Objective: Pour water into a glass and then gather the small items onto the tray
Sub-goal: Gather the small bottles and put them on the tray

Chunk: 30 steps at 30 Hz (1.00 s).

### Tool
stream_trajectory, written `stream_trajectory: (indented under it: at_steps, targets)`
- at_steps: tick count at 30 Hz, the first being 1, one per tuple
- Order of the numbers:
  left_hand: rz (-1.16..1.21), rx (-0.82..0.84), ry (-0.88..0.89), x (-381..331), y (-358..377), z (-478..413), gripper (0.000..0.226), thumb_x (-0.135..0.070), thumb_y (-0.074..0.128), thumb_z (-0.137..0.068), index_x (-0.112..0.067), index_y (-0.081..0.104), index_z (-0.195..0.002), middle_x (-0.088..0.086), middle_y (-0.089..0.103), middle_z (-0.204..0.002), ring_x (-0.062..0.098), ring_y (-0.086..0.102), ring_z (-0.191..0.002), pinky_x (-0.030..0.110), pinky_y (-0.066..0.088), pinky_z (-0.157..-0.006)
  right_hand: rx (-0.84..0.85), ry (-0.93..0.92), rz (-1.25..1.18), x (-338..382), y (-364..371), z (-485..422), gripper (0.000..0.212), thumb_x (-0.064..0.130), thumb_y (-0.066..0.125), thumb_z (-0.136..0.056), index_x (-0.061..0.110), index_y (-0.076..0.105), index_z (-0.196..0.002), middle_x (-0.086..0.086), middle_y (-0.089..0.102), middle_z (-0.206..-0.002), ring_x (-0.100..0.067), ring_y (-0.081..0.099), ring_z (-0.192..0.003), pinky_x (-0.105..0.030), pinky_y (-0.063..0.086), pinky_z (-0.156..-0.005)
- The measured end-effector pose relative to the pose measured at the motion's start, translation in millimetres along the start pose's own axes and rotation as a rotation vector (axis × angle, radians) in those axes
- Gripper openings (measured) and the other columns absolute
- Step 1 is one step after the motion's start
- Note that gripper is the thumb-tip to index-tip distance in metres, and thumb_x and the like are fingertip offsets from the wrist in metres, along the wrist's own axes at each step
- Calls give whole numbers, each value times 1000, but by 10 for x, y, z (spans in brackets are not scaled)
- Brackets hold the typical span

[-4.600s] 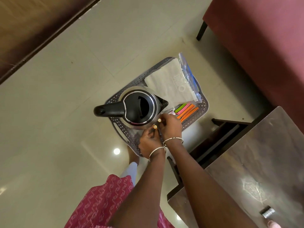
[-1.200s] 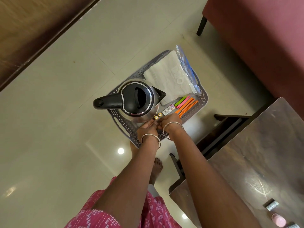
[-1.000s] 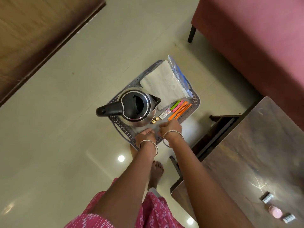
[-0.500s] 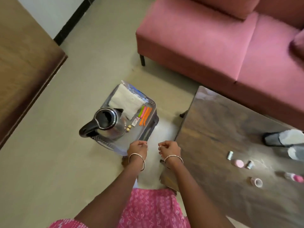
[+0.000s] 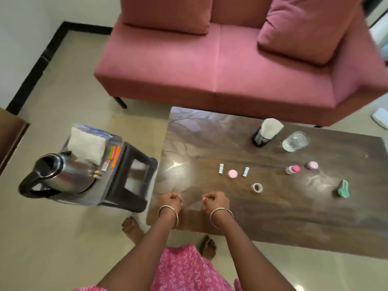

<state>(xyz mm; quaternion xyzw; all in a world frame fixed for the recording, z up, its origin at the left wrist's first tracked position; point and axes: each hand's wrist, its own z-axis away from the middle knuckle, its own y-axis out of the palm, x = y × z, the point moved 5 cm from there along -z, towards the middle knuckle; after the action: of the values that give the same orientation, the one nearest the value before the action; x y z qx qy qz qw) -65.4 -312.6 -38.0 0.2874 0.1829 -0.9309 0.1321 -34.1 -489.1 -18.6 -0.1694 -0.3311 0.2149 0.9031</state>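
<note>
A grey tray [image 5: 105, 181] rests on a dark stool [image 5: 134, 175] at the left, holding a steel kettle [image 5: 54, 175], a white packet [image 5: 87, 147], coloured strips [image 5: 114, 153] and two small gold items [image 5: 96, 173]. On the brown table [image 5: 273, 206] stand a glass of water [image 5: 294, 141], two small white tubes [image 5: 221, 168] [image 5: 245, 171], a pink lid [image 5: 232, 173], a tape roll [image 5: 257, 187], a small pink-capped bottle [image 5: 292, 169], a pink jar [image 5: 312, 165] and a green item [image 5: 344, 188]. My left hand [image 5: 171, 201] and right hand [image 5: 215, 201] hover curled over the table's near-left corner, holding nothing.
A pink sofa [image 5: 220, 59] with cushions runs behind the table. A black mesh holder [image 5: 263, 137] with white tissue stands near the glass. Bare feet [image 5: 132, 227] show on the tiled floor below the table edge. A brown wooden surface [image 5: 10, 135] sits at far left.
My hands have left the tray after setting the two gold items down beside the kettle. They have drawn back and right to the table corner, and the view has swung up to the table.
</note>
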Motion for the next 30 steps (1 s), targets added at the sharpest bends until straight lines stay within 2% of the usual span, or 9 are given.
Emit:
stream_trajectory:
  at_steps: [5,8,11,13,15,18,20,24,30]
  targets:
    - [12,71,0,25,843,402,33,12,54,-84,-9,57,-60,-2,53,-41,19,47,-53,28,39,-59,-111,65,-92,-565,-1024,2,23,6,61,-81,21,71,-67,-16,77,-84,-35,73,-82,-45,59,-85]
    - [-77,112,4,-41,1164,560,30,11,52,-82,-9,57,-61,4,51,-46,16,45,-50,22,36,-56,-187,105,-180,-822,-1465,-40,29,2,60,-84,19,70,-63,-12,72,-71,-25,66,-60,-38,59,-73]
    - [-124,129,3,-107,1329,576,28,13,49,-83,-6,56,-63,0,46,-39,15,43,-52,23,32,-57,-227,129,-209,-981,-1680,-111,26,3,60,-83,18,70,-65,-10,71,-69,-24,66,-61,-39,59,-73]
    - [-181,124,15,-185,1384,541,20,5,53,-86,-7,61,-73,6,56,-53,21,51,-59,29,44,-62,-229,148,-234,-1049,-1734,-190,25,2,60,-83,18,70,-67,-9,71,-68,-24,65,-59,-39,58,-73]
    - [-300,112,61,-278,1412,467,13,-8,57,-88,-14,64,-79,10,65,-75,24,61,-74,37,56,-78,-216,163,-241,-1094,-1722,-285,24,1,59,-84,16,72,-70,-8,70,-67,-22,64,-57,-36,56,-69]
    - [-363,89,90,-387,1482,299,14,-13,57,-89,-16,62,-77,11,66,-85,25,62,-81,42,56,-88,-207,175,-220,-1105,-1687,-441,25,4,60,-84,17,72,-68,-5,71,-66,-18,64,-54,-30,54,-62]
    - [-378,78,70,-445,1590,177,14,-13,57,-89,-15,63,-77,13,65,-84,25,60,-78,43,55,-87,-202,174,-201,-1068,-1693,-584,21,5,62,-84,15,75,-71,-6,72,-66,-19,66,-57,-31,56,-62]
    - [-420,-14,59,-601,1787,-108,14,-13,58,-87,-6,67,-80,20,71,-81,23,59,-71,37,55,-78,-222,137,-82,-913,-1771,-939,13,14,66,-86,14,79,-89,-12,77,-84,-33,72,-87,-41,58,-86]
    - [-506,-29,35,-791,2101,-634,15,-11,60,-82,-10,74,-77,12,70,-76,24,61,-73,29,50,-70,-231,46,224,-561,-1796,-1592,27,10,56,-90,19,76,-105,-6,76,-105,-30,68,-103,-32,50,-85]
